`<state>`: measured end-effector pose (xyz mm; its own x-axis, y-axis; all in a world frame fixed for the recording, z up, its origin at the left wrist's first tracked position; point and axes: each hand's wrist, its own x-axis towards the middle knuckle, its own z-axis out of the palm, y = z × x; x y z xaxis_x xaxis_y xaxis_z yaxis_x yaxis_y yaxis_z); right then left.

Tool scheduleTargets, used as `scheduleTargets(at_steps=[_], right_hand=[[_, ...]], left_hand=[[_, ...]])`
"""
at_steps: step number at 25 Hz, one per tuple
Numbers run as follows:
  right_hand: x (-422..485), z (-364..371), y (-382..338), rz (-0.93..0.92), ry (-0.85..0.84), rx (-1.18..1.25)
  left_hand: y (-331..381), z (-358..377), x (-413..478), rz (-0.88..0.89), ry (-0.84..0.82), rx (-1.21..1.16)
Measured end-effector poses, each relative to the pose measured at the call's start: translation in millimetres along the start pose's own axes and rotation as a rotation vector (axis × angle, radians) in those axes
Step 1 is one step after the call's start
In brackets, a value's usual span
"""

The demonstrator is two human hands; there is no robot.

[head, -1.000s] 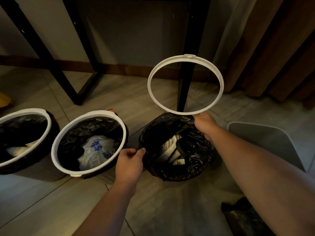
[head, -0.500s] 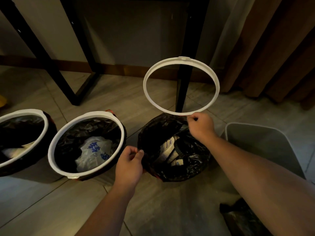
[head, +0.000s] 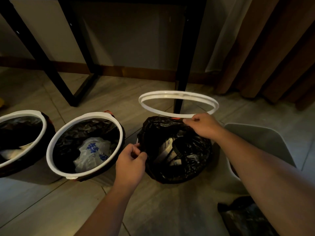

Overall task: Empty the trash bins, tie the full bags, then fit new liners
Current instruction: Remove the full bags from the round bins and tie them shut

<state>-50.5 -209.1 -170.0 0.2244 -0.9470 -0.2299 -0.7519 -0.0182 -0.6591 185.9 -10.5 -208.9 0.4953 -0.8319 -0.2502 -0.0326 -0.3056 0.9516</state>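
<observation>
Near edge first: left hand [head: 130, 160] pinched on the bag [head: 177, 149] rim at the bin's left side. Farther on, right hand [head: 202, 124] closed on the white ring [head: 178, 103], lifted off and tilted above the bag's far edge. Best set the ring aside on the floor [head: 153, 210], then gather the bag rim evenly all round before lifting, so nothing spills and the film does not tear. Two more bins [head: 85, 143] at left, rings on. Blue print on white bag [head: 92, 153] inside the middle one, unreadable; labels in the open bag too dim to read.
</observation>
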Motion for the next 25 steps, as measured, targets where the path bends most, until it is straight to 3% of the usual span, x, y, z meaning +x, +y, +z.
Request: scheduleTargets(at_steps=[6, 10, 14, 18, 21, 25], right_hand=[[-8, -26, -15, 0.053, -0.174, -0.048], [-14, -34, -21, 0.044, -0.302, -0.132], [-14, -28, -33, 0.04, -0.244, -0.258], [-17, -33, -36, 0.16, -0.396, -0.399], [-19, -35, -33, 0.198, -0.474, -0.411], [-20, -32, -38, 0.11, -0.435, -0.464]], left_hand=[[-4, -3, -6, 0.017, -0.01, -0.085], [-3, -8, -14, 0.008, 0.072, -0.151], [-8, -3, -35, -0.184, 0.12, -0.089], [-22, 15, -56, -0.466, -0.033, -0.237], [-24, 23, -64, -0.481, -0.095, -0.308], [-15, 25, -69, -0.489, -0.068, -0.365]])
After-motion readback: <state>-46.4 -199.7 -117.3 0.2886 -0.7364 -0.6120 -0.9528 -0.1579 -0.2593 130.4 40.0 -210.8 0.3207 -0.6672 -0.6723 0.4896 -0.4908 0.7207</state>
